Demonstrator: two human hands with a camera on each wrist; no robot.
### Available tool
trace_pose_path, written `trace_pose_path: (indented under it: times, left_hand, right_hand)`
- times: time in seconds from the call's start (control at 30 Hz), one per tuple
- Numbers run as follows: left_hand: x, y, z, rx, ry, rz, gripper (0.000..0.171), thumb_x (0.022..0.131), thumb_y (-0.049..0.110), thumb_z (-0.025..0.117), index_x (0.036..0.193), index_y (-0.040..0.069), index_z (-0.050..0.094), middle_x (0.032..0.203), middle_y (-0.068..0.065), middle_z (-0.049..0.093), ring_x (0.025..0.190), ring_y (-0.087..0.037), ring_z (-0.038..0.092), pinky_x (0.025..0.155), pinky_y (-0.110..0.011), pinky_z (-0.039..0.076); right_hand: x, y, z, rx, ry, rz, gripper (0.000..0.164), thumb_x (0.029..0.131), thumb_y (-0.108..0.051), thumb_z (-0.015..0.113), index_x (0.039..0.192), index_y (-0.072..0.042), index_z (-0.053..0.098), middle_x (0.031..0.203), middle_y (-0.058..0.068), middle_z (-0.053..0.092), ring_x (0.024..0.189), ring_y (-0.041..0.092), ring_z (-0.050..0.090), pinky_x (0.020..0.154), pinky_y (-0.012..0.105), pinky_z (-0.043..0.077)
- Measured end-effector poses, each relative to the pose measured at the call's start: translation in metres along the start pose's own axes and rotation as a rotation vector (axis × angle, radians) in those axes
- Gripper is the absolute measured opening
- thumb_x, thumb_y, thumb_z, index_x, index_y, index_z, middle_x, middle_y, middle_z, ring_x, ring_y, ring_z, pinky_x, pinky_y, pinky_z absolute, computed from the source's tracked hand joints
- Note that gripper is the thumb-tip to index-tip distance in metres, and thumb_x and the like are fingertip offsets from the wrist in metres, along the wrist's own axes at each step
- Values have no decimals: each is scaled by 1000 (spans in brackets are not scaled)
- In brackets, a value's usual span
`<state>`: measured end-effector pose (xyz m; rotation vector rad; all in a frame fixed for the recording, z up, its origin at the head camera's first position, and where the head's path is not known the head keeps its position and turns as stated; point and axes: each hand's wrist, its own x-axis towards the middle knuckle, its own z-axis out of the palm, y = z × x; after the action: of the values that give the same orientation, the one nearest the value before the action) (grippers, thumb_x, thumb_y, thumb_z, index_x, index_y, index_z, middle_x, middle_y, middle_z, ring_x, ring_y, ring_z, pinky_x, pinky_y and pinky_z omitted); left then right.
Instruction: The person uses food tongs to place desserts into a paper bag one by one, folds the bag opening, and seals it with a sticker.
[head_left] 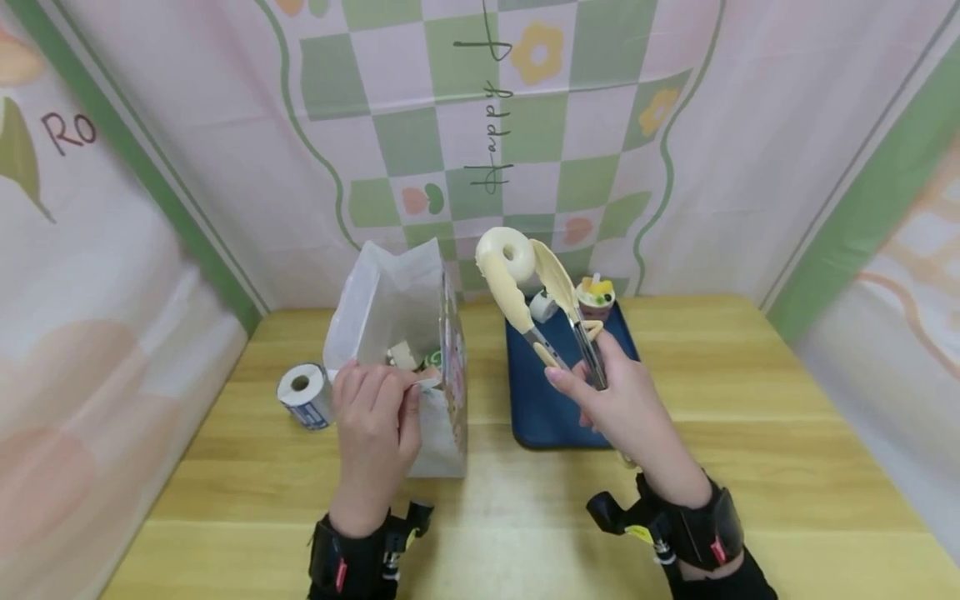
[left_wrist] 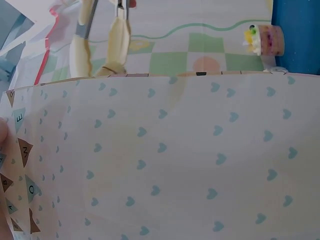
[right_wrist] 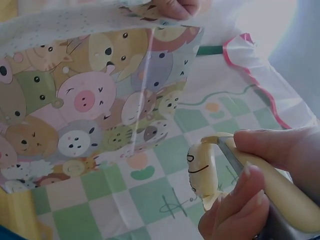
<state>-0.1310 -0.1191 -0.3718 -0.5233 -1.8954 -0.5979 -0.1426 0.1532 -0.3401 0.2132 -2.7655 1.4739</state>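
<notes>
From my remote seat, I watch a right hand (head_left: 630, 400) grip a pair of metal tongs (head_left: 510, 298) with cream-coloured heads, fingers and thumb wrapped about the handles. Between the heads sits a white-iced toy doughnut (head_left: 521, 257), held in the air to the right of a paper gift bag (head_left: 438, 442) and above the far left end of a dark blue tray (head_left: 540, 425). Dark markings show on it in my right wrist view.

The left hand (head_left: 375, 408) grips the rim of the bag, fingers curled over the edge. The bag stands upright with its top open, pale blue hearts on one side, cartoon animals on another; a beige block (head_left: 402, 356) and a green-patterned item (head_left: 432, 359) lie inside. A fruit-topped dessert cup (head_left: 596, 298) is at the tray's far right, near a small white object (head_left: 543, 306) partly hidden by the tongs. To the bag's left, a paper roll (head_left: 309, 406) stands on the wood-grain table (head_left: 495, 533).
</notes>
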Motion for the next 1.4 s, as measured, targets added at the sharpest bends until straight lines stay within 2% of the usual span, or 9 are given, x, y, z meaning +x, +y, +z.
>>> trace_pose_path:
  times: [0.13,0.37,0.63,0.73,1.0,1.13,1.3,1.4]
  left_hand:
    - [0,0,1,-9,22,9,26,98,20,52,78,4,59,78,-8,61,77,-26,50,92,-48,35]
    - [0,0,0,-13,20,9,27,98,20,51,79,4,59,78,-8,61,77,-26,50,91,-48,35]
    - [-1,-1,0,-8,16,1,27,99,20,51,79,4,60,78,-8,62,78,-26,51,93,-47,35]
    - [-1,0,0,-4,13,-2,27,99,20,50,79,4,60,78,-8,61,78,-26,50,93,-47,35]
    - [0,0,1,-8,45,22,29,99,20,50,77,4,59,76,-8,60,75,-26,49,89,-48,36]
    - [1,1,1,-6,45,24,29,99,20,50,77,3,59,75,-8,59,75,-26,49,89,-48,36]
    - [1,1,0,2,38,21,29,99,20,49,77,3,58,75,-8,59,74,-27,49,88,-47,35]
    - [1,0,0,6,32,17,29,100,20,49,77,4,58,75,-7,58,74,-26,48,88,-46,35]
  right_hand:
    - [-2,-6,-1,2,-12,-24,56,88,-55,65,120,-15,42,87,9,57,55,19,62,50,34,51]
    - [-8,-17,3,1,-45,-67,52,88,-52,66,121,-20,43,88,7,57,53,18,62,48,33,50]
    - [-13,-30,10,-37,-72,-169,43,88,-50,67,104,-16,46,69,2,54,46,9,47,43,27,40]
    - [-14,-33,12,-36,-81,-209,41,88,-47,68,109,-20,47,73,1,53,47,8,44,44,27,39]
    - [-18,-39,17,-36,-117,-299,41,90,-42,67,119,-21,46,79,-1,55,49,10,48,46,25,42]
    - [-18,-40,19,-27,-145,-306,42,90,-42,68,119,-21,47,79,-1,55,48,9,49,45,25,43]
    - [-18,-42,21,-4,-193,-301,36,89,-42,68,108,-18,49,78,-1,56,46,7,49,44,26,43]
    - [-18,-45,21,-2,-204,-301,37,89,-43,68,107,-18,49,79,-1,56,46,7,49,43,26,43]
